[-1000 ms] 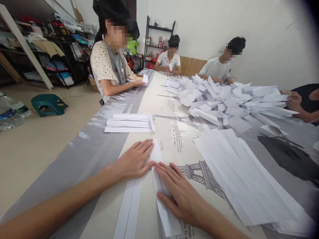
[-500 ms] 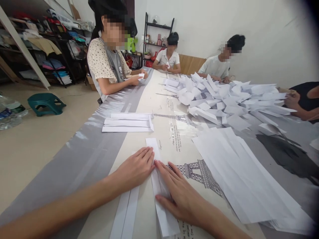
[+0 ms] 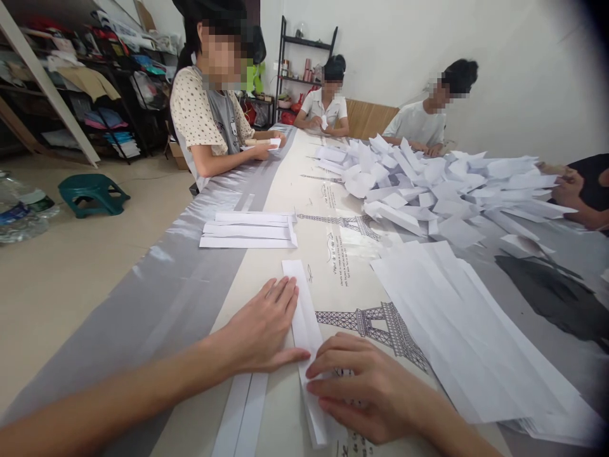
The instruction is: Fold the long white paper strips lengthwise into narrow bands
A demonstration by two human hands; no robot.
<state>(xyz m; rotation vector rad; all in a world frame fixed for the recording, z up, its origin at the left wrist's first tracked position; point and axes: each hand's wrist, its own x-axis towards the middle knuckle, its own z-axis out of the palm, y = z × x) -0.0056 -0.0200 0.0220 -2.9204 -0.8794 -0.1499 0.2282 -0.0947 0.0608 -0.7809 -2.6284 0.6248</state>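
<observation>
A long, narrow folded strip of white paper lies lengthwise on the table in front of me. My left hand rests on its left edge, fingers stretched out and thumb reaching across the strip. On the strip's right edge, nearer to me, sit the curled fingertips of my right hand; they are bent and slightly apart, touching the paper. Two more folded strips lie partly under my left forearm. To the right is a stack of flat white sheets.
Several folded strips lie farther up the table. A large heap of folded papers covers the back right, near a dark cloth-like item. Several people sit around the table. A green stool stands on the floor at left.
My right hand has slid down the strip towards me, and its fingers have curled. My left hand has spread, its thumb now stretched across the paper.
</observation>
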